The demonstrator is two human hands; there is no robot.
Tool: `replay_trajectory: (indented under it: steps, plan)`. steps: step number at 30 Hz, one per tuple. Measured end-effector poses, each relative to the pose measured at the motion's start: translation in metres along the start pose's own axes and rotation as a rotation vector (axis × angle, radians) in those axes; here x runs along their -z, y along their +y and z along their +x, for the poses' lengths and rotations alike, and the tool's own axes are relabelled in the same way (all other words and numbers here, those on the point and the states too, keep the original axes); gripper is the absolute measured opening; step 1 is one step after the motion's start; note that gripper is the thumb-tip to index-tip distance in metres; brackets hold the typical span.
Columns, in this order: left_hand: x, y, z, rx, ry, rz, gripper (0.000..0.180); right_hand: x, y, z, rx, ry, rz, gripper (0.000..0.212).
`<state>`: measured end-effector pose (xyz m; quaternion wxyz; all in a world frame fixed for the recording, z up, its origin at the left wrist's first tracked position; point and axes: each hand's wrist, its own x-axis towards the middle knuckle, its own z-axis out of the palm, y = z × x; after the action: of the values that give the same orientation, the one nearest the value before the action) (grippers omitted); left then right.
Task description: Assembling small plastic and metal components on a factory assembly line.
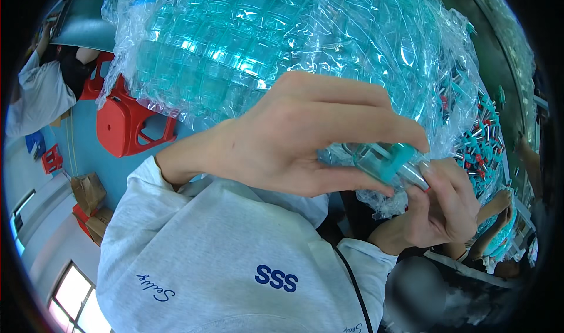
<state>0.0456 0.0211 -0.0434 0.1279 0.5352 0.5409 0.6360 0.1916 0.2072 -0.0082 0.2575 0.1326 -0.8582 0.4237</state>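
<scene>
Two grips | clamping bottle [371, 158] between thumb and fingers of left hand [285, 136], near bag [364, 24] | pinching silver tube [416, 177] with right hand [447, 201], at bottle's end | probably needing aligning, bracing bottle, pressing evenly

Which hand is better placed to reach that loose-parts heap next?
Probably the right hand: it's nearer the heap of small red, silver and teal parts, though it pinches the shiny, red-ended silver tube. The left hand, farther off, grips the clear, teal-collared plastic container.
</scene>
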Motion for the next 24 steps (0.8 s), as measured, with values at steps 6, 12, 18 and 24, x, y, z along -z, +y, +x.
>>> replay_trajectory:
  steps: [6, 12, 18, 24]
  plan:
    - [-0.002, 0.005, 0.001, 0.148, 0.017, -0.164, 0.046, 0.0, 0.0, 0.0, -0.003, 0.041, -0.006, 0.038]
    - [-0.007, 0.004, -0.006, 0.37, 0.073, -0.358, 0.038, -0.021, -0.015, 0.006, -0.278, 0.311, 0.189, 0.046]
    - [-0.006, -0.006, -0.013, 0.323, 0.066, -0.312, 0.036, -0.023, -0.01, 0.009, -0.009, 0.102, -0.039, 0.041]
    - [-0.008, -0.007, -0.014, 0.304, 0.087, -0.296, 0.037, -0.029, -0.018, 0.009, -0.005, 0.183, -0.137, 0.032]
